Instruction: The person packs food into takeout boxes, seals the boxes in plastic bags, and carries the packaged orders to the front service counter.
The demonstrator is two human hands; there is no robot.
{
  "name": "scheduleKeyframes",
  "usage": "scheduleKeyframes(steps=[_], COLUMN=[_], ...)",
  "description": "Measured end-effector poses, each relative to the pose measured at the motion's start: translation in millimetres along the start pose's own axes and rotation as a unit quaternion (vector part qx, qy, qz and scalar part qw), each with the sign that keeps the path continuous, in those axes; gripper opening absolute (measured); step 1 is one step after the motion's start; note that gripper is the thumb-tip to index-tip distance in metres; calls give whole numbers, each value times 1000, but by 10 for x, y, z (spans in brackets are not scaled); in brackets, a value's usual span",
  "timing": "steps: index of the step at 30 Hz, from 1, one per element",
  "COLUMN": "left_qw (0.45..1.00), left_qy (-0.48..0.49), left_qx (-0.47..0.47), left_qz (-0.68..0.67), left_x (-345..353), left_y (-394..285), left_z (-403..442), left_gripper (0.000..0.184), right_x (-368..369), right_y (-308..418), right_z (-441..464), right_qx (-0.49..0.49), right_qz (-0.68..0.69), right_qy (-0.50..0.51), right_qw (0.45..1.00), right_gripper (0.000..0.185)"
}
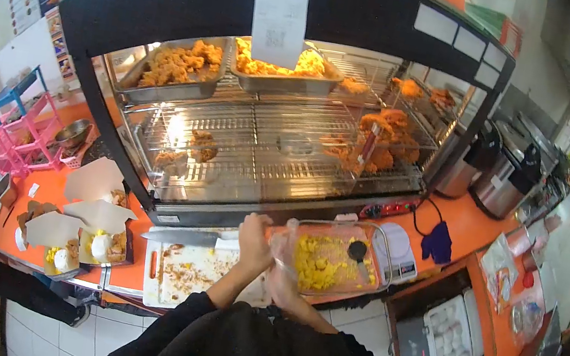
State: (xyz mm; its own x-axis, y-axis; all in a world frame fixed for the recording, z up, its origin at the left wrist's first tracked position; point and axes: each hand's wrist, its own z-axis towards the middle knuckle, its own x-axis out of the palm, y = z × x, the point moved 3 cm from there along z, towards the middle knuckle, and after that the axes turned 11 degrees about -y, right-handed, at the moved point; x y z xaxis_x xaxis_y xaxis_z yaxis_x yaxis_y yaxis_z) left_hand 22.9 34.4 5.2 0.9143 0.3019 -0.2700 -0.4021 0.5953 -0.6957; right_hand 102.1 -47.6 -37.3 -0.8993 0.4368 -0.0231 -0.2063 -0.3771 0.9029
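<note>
My left hand (pixel 256 242) is bare, its fingers curled together beside my right hand; what they hold, if anything, is hidden. A clear plastic glove covers my right hand (pixel 283 259), whose fingers are blurred. Both hands are close together above the right end of a white cutting board (pixel 189 279) strewn with brown crumbs. A knife (pixel 181 236) lies along the board's far edge, its white handle near my left hand. Just right of my right hand, a tray of yellow food pieces (pixel 316 262) holds a black scoop (pixel 358 251).
A heated display case (pixel 259 151) with fried food stands ahead. Open food boxes (pixel 104 246) are at left. A white scale (pixel 395 249), purple cloth (pixel 438 243) and metal pots (pixel 503 181) are at right. Another person's dark-clothed leg (pixel 18 284) shows lower left.
</note>
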Motion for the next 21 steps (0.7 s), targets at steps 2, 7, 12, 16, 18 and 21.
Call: scheduleKeyframes(steps=[2,7,12,16,18,21], left_qw=[998,988,985,993,992,974], left_qy=[-23,-22,165,89,36,-85], left_qx=[-23,-138,-55,-65,-117,-209], left_qz=[59,69,5,39,39,12], left_x=[-224,-852,-980,-1284,-1504,-1854], left_y=[364,661,640,694,678,690], left_z=[142,238,-255,-337,-361,-401], left_gripper=[29,38,81,69,59,43], right_x=[261,-419,-954,-1038,-1053,-1125], right_y=[-148,381,906,789,719,715], right_z=[-77,832,1829,2148,2194,2235], right_qx=[325,-97,-228,-320,-321,-340], right_qz=[360,41,-196,-241,-226,-229], right_qy=[73,121,-263,-293,-288,-295], right_qw=[872,987,917,868,873,863], right_gripper=[60,37,17,9,8,9])
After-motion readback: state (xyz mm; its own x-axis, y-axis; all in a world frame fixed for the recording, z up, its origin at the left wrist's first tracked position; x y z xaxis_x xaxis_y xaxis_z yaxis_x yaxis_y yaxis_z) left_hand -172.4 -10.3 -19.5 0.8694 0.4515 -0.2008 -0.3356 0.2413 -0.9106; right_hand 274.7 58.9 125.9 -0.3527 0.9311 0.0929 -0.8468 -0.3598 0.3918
